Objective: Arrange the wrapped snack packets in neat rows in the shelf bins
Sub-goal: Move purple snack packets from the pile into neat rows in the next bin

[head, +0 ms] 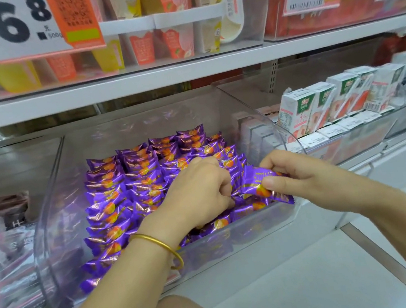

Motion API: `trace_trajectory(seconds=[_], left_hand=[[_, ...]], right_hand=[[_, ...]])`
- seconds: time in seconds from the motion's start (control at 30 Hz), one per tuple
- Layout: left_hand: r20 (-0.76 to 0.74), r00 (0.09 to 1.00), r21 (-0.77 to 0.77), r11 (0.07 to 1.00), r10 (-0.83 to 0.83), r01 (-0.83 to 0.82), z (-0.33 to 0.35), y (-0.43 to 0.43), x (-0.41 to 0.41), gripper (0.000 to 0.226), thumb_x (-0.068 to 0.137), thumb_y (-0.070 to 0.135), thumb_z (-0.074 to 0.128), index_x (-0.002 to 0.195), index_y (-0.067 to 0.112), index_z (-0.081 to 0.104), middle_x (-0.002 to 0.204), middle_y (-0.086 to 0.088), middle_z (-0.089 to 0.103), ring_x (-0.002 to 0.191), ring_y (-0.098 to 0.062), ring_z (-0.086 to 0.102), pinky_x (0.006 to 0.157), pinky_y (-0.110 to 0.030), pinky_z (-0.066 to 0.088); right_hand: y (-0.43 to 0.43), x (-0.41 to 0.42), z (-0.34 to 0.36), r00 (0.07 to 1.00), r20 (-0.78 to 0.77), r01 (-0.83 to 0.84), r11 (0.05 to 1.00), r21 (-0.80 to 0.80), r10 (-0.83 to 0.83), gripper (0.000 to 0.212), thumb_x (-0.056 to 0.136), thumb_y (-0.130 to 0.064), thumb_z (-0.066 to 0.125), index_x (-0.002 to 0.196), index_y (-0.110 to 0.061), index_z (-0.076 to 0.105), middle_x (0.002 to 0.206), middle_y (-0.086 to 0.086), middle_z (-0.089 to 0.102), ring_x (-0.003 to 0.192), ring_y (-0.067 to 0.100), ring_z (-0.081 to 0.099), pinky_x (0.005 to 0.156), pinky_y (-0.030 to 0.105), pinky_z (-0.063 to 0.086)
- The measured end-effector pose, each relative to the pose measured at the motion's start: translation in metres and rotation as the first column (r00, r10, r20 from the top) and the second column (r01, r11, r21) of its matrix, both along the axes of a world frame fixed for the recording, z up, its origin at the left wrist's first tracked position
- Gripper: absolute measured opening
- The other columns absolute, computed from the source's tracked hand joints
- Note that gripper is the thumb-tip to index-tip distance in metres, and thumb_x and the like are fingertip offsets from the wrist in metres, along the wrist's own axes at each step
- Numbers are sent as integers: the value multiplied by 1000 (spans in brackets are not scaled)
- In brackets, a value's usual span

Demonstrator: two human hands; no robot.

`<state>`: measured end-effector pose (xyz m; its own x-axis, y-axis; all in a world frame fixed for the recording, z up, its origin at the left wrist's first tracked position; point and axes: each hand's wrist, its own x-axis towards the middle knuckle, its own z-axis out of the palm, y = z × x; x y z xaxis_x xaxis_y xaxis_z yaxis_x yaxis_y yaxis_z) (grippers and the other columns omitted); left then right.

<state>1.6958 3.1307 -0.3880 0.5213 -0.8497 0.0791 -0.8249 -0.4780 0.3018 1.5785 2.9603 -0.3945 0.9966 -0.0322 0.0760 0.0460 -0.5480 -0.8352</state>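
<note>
In the head view, a clear, curved-walled plastic bin [54,200] on the shelf holds glossy purple foil snack packets [113,192], pillow-shaped with crimped ends, standing in tight rows. The right hand [300,168] pinches one crinkled packet [261,184] over the bin's front right corner. The left hand [196,191], wearing a smooth gold bangle [162,245], curls its fingers down among the packets; whether it grips one, I cannot tell.
</note>
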Motion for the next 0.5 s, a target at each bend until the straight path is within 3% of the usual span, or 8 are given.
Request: trace_trajectory(seconds=[0.1,0.17,0.23,0.3,0.37,0.5], left_hand=[[-20,1000,8,1000,-2,2,-1,1,3,13,80,20,68,69,20,61,85,5,45,98,-19,43,84,-35,43],[-55,999,3,1000,1,-1,0,3,5,13,81,27,69,74,15,68,84,3,50,93,-16,44,83,-32,42],[-110,994,-42,999,21,-26,4,5,5,28,84,34,66,74,7,70,81,-9,58,85,-19,48,77,-29,40],[-174,984,-105,993,41,-60,9,7,4,39,85,39,63,72,3,68,82,-16,61,82,-23,54,72,-29,42],[-212,977,-99,993,34,-56,11,8,0,34,80,45,67,75,12,71,82,-6,62,81,-15,54,70,-28,45],[-210,978,-67,998,-17,3,9,7,-7,22,73,41,74,81,21,71,77,13,48,79,-4,42,65,-10,31]], right_hand=[[5,1,2,999,-30,19,992,-128,-23,37,83,-53,49,91,-17,52,72,-5,54,66,6,46,64,24,39],[8,1,7,997,-33,68,992,-106,-71,35,81,-49,46,90,-16,51,74,1,56,66,8,47,66,27,40],[7,2,10,982,41,188,979,-79,-186,25,90,-40,47,88,-16,51,76,3,60,67,9,51,68,30,41],[6,7,10,953,59,297,955,13,-297,20,95,-32,47,89,-13,51,85,9,64,80,17,60,79,35,49],[9,12,10,944,-13,329,942,71,-329,20,96,-30,45,87,-12,49,84,8,60,88,25,62,87,46,52],[16,17,8,937,-66,347,936,58,-343,21,97,-29,45,80,-17,45,75,0,53,75,14,54,83,43,56]])
